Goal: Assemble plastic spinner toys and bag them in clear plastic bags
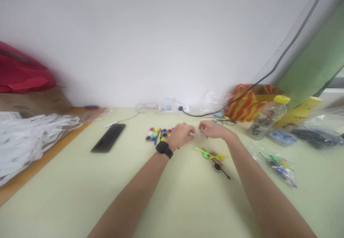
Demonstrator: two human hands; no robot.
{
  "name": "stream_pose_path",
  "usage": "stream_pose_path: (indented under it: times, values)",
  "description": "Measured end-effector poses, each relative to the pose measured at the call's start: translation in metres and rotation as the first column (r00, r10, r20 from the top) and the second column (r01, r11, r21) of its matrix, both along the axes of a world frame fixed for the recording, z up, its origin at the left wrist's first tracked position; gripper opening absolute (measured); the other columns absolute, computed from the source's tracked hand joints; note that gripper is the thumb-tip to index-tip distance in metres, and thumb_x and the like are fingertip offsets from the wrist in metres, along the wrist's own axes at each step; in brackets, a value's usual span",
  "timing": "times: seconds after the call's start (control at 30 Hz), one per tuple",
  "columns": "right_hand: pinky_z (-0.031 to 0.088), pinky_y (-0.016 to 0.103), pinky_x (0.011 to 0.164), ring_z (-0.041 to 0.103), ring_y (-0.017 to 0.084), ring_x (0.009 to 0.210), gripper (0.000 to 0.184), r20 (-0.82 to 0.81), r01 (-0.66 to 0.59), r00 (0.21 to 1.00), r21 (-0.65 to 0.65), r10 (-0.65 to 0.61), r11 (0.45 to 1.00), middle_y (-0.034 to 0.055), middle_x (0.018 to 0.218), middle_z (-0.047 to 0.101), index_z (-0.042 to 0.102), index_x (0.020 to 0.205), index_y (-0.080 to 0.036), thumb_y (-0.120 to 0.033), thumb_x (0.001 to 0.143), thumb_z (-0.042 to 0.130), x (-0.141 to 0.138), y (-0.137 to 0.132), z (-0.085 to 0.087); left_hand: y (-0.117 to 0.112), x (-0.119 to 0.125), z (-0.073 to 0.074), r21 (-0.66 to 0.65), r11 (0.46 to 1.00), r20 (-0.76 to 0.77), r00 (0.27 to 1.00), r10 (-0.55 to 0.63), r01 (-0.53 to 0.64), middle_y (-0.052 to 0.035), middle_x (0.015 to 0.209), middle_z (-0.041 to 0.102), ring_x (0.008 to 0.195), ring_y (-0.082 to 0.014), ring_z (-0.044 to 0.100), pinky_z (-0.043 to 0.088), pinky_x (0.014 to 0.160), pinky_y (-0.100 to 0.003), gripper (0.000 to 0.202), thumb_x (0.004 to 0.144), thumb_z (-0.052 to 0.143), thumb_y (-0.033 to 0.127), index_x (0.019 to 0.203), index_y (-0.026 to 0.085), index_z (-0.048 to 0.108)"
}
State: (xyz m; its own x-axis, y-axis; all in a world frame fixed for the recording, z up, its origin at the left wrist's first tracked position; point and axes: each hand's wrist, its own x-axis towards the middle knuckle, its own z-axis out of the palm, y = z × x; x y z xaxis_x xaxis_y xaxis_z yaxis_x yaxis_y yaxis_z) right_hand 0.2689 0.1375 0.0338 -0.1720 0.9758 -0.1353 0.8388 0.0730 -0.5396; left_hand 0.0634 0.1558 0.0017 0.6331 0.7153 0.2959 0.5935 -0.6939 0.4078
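My left hand [182, 134], with a black watch on the wrist, is closed in a pinch at a small whitish piece too blurred to name. Facing it, my right hand [212, 128] also has its fingers pressed together; what is in them cannot be made out. Thin pale strips [197, 130] show in the gap between both hands. Beside the left hand lie several coloured round discs [153, 134] and thin coloured sticks [158, 136]. Nearer to me are a bright green arrow-shaped piece [208, 154] with yellow and red ones, and a black arrow piece [225, 174] at a round black part [217, 167].
A black phone [108, 138] lies left, near white straps [32, 141]. A power strip [172, 109] with a black cable stands against the wall. On the right are a bottle [264, 121], a striped bag [244, 103], glasses [227, 122] and a transparent packet of coloured parts [281, 168].
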Motion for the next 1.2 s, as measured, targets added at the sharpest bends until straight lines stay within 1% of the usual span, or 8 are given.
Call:
stream_pose_path:
  times: [0.1, 0.27, 0.47, 0.63, 0.8, 0.93, 1.07, 1.2]
  values:
    - [0.042, 0.028, 0.063, 0.065, 0.021, 0.076, 0.013, 0.104, -0.096, 0.988, -0.143, 0.111, 0.985, 0.0060, 0.083, 0.073, 0.072, 0.075, -0.019, -0.032, 0.073, 0.075, 0.005, -0.010, 0.014, 0.002, -0.003, -0.004, 0.019, 1.000, -0.017, 1.000, 0.021, -0.021, -0.0075, 0.089, 0.073, 0.099, -0.0293, 0.064, 0.048, 0.090, -0.042, 0.008, 0.083, 0.072, 0.026, 0.089, 0.021, 0.074]
    - [0.041, 0.030, 0.059, 0.064, 0.023, 0.068, 0.020, 0.139, -0.258, 0.929, -0.419, 0.342, 0.871, 0.0020, 0.065, 0.070, 0.073, 0.058, -0.021, -0.034, 0.051, 0.087, -0.007, -0.022, 0.023, 0.008, -0.015, 0.002, 0.040, 0.998, 0.058, 0.998, 0.035, -0.038, -0.0070, 0.111, 0.074, 0.112, -0.0291, 0.060, 0.045, 0.101, -0.043, 0.023, 0.086, 0.072, 0.035, 0.106, 0.023, 0.073]
    - [0.037, 0.029, 0.052, 0.059, 0.019, 0.056, 0.008, 0.023, -0.256, 0.962, -0.290, 0.274, 0.922, 0.0016, 0.058, 0.068, 0.072, 0.054, -0.022, -0.018, 0.051, 0.078, -0.007, -0.017, 0.016, 0.021, -0.040, 0.029, -0.009, 0.999, 0.201, 0.979, 0.040, -0.039, -0.0072, 0.108, 0.076, 0.100, -0.0259, 0.066, 0.051, 0.091, -0.039, 0.018, 0.089, 0.067, 0.035, 0.099, 0.022, 0.075]
    - [0.042, 0.029, 0.054, 0.061, 0.019, 0.062, 0.010, -0.296, -0.220, 0.940, -0.142, 0.171, 0.965, 0.0040, 0.070, 0.072, 0.073, 0.073, -0.022, -0.023, 0.063, 0.076, -0.001, -0.013, 0.017, 0.018, -0.045, 0.049, -0.127, 0.990, 0.269, 0.963, -0.018, 0.054, -0.0060, 0.094, 0.077, 0.084, -0.0204, 0.070, 0.054, 0.074, -0.031, 0.019, 0.086, 0.070, 0.037, 0.087, 0.020, 0.077]
    - [0.051, 0.031, 0.070, 0.063, 0.016, 0.070, 0.019, -0.748, -0.124, 0.660, -0.013, 0.073, 0.992, 0.0034, 0.078, 0.069, 0.064, 0.085, -0.020, -0.034, 0.076, 0.073, -0.013, -0.006, 0.014, 0.001, -0.034, 0.061, -0.252, 0.940, 0.386, 0.914, -0.121, 0.230, -0.0081, 0.109, 0.075, 0.095, -0.0206, 0.072, 0.059, 0.081, -0.031, 0.030, 0.085, 0.073, 0.040, 0.107, 0.020, 0.074]
    - [0.053, 0.032, 0.077, 0.064, 0.016, 0.073, 0.017, -0.856, -0.103, 0.515, -0.021, 0.035, 0.994, 0.0024, 0.076, 0.068, 0.063, 0.084, -0.019, -0.029, 0.074, 0.072, -0.024, -0.002, 0.011, -0.004, -0.028, 0.064, -0.233, 0.946, 0.455, 0.885, -0.100, 0.227, -0.0080, 0.106, 0.075, 0.094, -0.0195, 0.072, 0.058, 0.085, -0.032, 0.023, 0.086, 0.070, 0.031, 0.106, 0.019, 0.072]
    - [0.050, 0.030, 0.071, 0.061, 0.016, 0.070, 0.010, -0.848, -0.100, 0.528, -0.002, 0.052, 0.995, 0.0000, 0.070, 0.063, 0.061, 0.079, -0.020, -0.023, 0.070, 0.064, -0.033, -0.004, 0.012, -0.004, -0.027, 0.063, -0.180, 0.955, 0.473, 0.872, -0.127, 0.237, -0.0065, 0.095, 0.074, 0.083, -0.0170, 0.071, 0.057, 0.080, -0.030, 0.017, 0.084, 0.067, 0.023, 0.099, 0.017, 0.070]
    - [0.037, 0.025, 0.055, 0.046, 0.012, 0.057, 0.008, -0.737, -0.071, 0.671, 0.043, 0.079, 0.997, -0.0037, 0.064, 0.053, 0.058, 0.081, -0.021, -0.027, 0.076, 0.056, -0.040, -0.007, 0.010, -0.007, -0.029, 0.062, -0.186, 0.962, 0.421, 0.901, -0.107, 0.201, -0.0017, 0.078, 0.069, 0.070, -0.0153, 0.068, 0.053, 0.064, -0.025, 0.009, 0.076, 0.067, 0.017, 0.084, 0.018, 0.065]
